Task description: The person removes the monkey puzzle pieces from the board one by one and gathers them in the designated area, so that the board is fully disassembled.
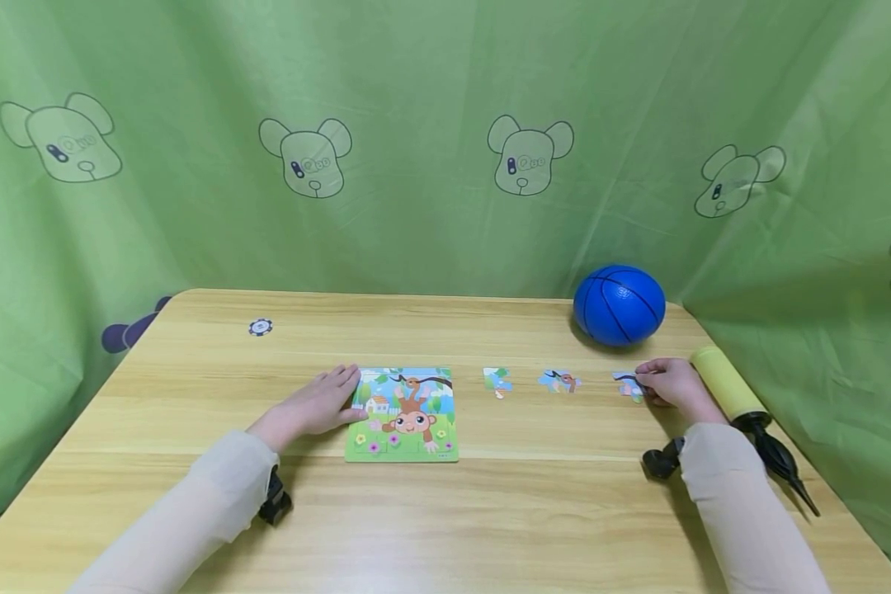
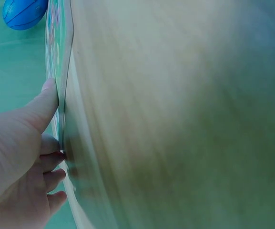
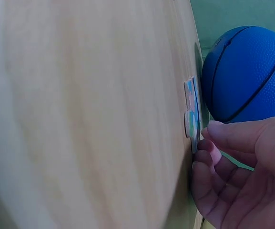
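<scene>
A jigsaw puzzle board [image 1: 413, 412] with a hanging monkey picture lies flat on the table. My left hand [image 1: 327, 402] rests at its left side, thumb over the edge and fingers stretched along the upper left corner. In the left wrist view, the thumb [image 2: 44, 102] lies on the board's rim. At the right, my right hand [image 1: 671, 384] pinches the right end of a loose puzzle piece [image 1: 627, 385] between thumb and curled fingers. Seen from the right wrist, that piece [image 3: 190, 107] lies at the tabletop. Two more pieces, one with leaves [image 1: 497, 380] and one with a branch [image 1: 559, 380], lie between.
Behind the right hand sits a blue basketball [image 1: 619, 305]. A yellow hand pump [image 1: 729, 386] with a black nozzle lies along the right table edge, beside the right forearm. Far left is a round poker chip [image 1: 261, 327]. Green curtain [image 1: 416, 165] surrounds the table [image 1: 535, 520].
</scene>
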The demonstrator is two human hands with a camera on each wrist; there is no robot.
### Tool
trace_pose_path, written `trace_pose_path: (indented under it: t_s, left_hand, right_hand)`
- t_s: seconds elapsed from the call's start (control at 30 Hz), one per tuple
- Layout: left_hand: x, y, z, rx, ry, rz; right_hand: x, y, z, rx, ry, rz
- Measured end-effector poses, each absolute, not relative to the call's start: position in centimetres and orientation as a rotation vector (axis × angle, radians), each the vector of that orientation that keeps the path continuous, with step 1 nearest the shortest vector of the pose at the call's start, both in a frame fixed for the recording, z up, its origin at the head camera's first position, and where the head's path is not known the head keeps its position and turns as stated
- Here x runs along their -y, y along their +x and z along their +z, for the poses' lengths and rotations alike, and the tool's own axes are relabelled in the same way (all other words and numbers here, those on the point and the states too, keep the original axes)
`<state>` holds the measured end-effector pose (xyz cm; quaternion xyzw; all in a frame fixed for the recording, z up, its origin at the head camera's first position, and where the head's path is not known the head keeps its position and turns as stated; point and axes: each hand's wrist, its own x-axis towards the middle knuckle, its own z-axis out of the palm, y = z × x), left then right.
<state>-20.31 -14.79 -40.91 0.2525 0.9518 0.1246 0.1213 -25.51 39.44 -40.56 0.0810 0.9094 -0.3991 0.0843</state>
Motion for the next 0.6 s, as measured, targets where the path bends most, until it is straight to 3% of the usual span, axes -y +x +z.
trace_pose_path:
  t_s: [0.3, 0.6]
  left_hand:
    - [14.7, -20.3, -41.0, -2.78, 0.742, 0.369]
    - [14.8, -20.2, -41.0, -2.787, 0.748, 0.396]
  right_hand:
    - [-39.0, -24.5, -39.5, -2.766, 0.169, -1.209]
    - [-33.7, -23.0, -36.3, -2.896, -0.195, -1.106]
